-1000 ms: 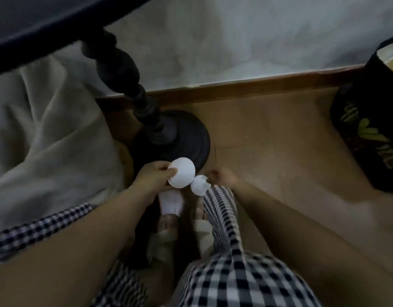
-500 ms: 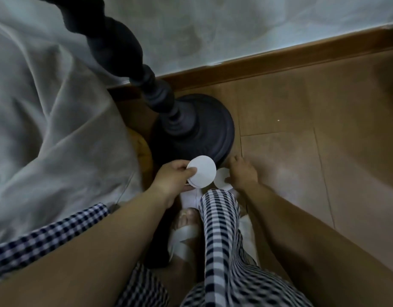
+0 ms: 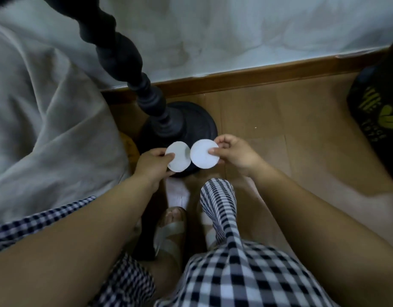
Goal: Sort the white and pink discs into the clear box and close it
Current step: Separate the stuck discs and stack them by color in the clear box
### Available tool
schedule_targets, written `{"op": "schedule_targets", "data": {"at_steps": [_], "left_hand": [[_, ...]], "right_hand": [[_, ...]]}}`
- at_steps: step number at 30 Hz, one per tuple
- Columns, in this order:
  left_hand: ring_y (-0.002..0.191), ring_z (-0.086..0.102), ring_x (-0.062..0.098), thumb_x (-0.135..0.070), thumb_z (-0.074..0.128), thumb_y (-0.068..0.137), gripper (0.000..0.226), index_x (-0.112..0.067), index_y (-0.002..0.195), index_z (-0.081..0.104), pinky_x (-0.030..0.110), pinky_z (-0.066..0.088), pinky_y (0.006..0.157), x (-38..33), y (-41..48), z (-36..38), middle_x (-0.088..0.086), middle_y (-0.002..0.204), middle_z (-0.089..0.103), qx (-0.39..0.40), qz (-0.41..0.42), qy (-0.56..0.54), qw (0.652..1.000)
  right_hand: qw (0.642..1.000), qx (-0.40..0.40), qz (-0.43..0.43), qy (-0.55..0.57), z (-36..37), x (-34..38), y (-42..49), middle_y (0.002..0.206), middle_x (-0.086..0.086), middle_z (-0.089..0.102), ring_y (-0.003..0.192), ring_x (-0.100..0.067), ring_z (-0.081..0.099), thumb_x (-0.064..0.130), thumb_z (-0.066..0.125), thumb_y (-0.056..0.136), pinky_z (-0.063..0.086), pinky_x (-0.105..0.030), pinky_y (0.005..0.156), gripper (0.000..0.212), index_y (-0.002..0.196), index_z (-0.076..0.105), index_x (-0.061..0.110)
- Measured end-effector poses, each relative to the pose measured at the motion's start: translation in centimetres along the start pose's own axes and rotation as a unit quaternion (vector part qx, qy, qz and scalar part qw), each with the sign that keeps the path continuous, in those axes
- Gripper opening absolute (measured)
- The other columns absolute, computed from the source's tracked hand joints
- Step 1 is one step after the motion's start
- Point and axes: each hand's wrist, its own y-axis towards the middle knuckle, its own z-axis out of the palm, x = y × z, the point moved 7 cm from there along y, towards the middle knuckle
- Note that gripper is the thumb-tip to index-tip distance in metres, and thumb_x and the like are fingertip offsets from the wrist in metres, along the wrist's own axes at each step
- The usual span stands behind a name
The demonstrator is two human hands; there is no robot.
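Brown wooden floor (image 3: 279,120) below; left hand (image 3: 152,166) pinches flat round white disc (image 3: 180,157), right hand (image 3: 234,155) pinches second white disc (image 3: 203,157), rims touching.

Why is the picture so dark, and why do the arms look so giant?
Head view: the light is dim, so the floor looks murky brown and only the left disc and right disc shine white; head view: the wide lens stretches whatever is close, so the arms swell toward the bottom edge; head view: the bag at the right edge is blurry.
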Motion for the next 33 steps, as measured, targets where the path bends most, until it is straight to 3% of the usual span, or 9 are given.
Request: {"op": "schedule_targets", "data": {"at_steps": [5,9,12,14,17,20,26,31,33], "left_hand": [[0.093,0.065,0.023,-0.011,0.054,0.093,0.027,-0.006,0.12,0.055,0.028,0.059,0.068,-4.0,-4.1,2.0,0.013,0.11,0.064,0.137,0.034,-0.06,0.988],[0.093,0.065,0.02,-0.012,0.056,0.091,0.025,-0.009,0.116,0.057,0.027,0.058,0.072,-7.1,-7.8,1.2,0.01,0.105,0.065,0.185,0.09,-0.053,0.977],[0.095,0.064,0.019,-0.012,0.055,0.091,0.013,-0.017,0.103,0.06,0.027,0.058,0.074,-9.4,-11.0,-0.2,0.007,0.104,0.065,0.203,0.152,-0.028,0.967],[0.09,0.065,0.014,-0.011,0.053,0.092,0.014,-0.017,0.102,0.06,0.024,0.057,0.071,-10.7,-13.3,-1.3,0.005,0.098,0.067,0.21,0.194,-0.021,0.958],[0.081,0.067,0.006,-0.011,0.052,0.093,0.017,-0.017,0.104,0.062,0.019,0.055,0.066,-12.4,-17.3,-3.9,-0.004,0.087,0.07,0.207,0.261,-0.014,0.943],[0.087,0.067,0.006,-0.015,0.052,0.093,0.02,-0.029,0.095,0.065,0.022,0.054,0.07,-14.0,-21.6,-6.9,-0.009,0.087,0.073,0.195,0.343,0.019,0.919],[0.081,0.066,0.002,-0.013,0.054,0.09,0.024,-0.032,0.094,0.068,0.016,0.051,0.064,-17.9,-28.4,-13.1,-0.01,0.089,0.073,0.194,0.437,0.009,0.878],[0.084,0.066,0.006,-0.019,0.062,0.087,0.023,-0.041,0.09,0.069,0.028,0.055,0.075,-21.9,-28.6,-17.1,-0.015,0.091,0.071,0.085,0.497,0.004,0.864],[0.082,0.066,0.007,-0.017,0.065,0.085,0.02,-0.036,0.087,0.067,0.029,0.055,0.071,-22.9,-27.7,-17.8,-0.01,0.088,0.071,0.049,0.499,-0.032,0.865]], "right_hand": [[0.998,-0.002,-0.06,-0.029,1.1,6.2,-3.6,0.079,-0.004,0.059,0.072,-0.017,0.06,0.004,0.069,0.079,0.051,-0.029,0.063,0.018,0.082,0.056,0.016],[0.989,-0.037,-0.106,-0.092,1.4,10.4,-7.1,0.089,-0.003,0.062,0.082,-0.022,0.061,0.012,0.071,0.079,0.053,-0.042,0.076,0.019,0.084,0.056,0.021],[0.981,-0.019,-0.131,-0.14,2.5,13.5,-10.3,0.102,-0.005,0.065,0.094,-0.022,0.064,0.017,0.069,0.082,0.057,-0.038,0.076,0.019,0.091,0.055,0.026],[0.976,0.004,-0.15,-0.155,3.8,15.6,-12.9,0.102,-0.002,0.067,0.088,-0.011,0.066,0.014,0.065,0.085,0.056,-0.026,0.067,0.019,0.096,0.057,0.028],[0.965,0.02,-0.183,-0.185,6.1,18.9,-17.5,0.091,0.002,0.068,0.074,0.0,0.065,0.008,0.06,0.088,0.054,-0.018,0.061,0.017,0.098,0.063,0.02],[0.949,0.036,-0.226,-0.215,8.5,22.3,-21.9,0.084,0.008,0.069,0.07,0.005,0.063,0.008,0.06,0.087,0.049,-0.013,0.058,0.018,0.101,0.066,0.018],[0.93,0.083,-0.293,-0.204,13.5,27.7,-26.6,0.074,0.016,0.071,0.07,0.003,0.064,0.005,0.059,0.086,0.049,-0.012,0.059,0.018,0.092,0.064,0.021],[0.904,0.032,-0.37,-0.214,16.0,31.7,-26.1,0.082,0.011,0.068,0.079,-0.001,0.063,0.006,0.06,0.086,0.051,-0.018,0.069,0.018,0.092,0.065,0.023],[0.892,0.004,-0.393,-0.224,16.3,33.0,-25.6,0.081,0.018,0.066,0.082,0.001,0.062,0.007,0.061,0.086,0.052,-0.019,0.075,0.02,0.091,0.064,0.026]]}}
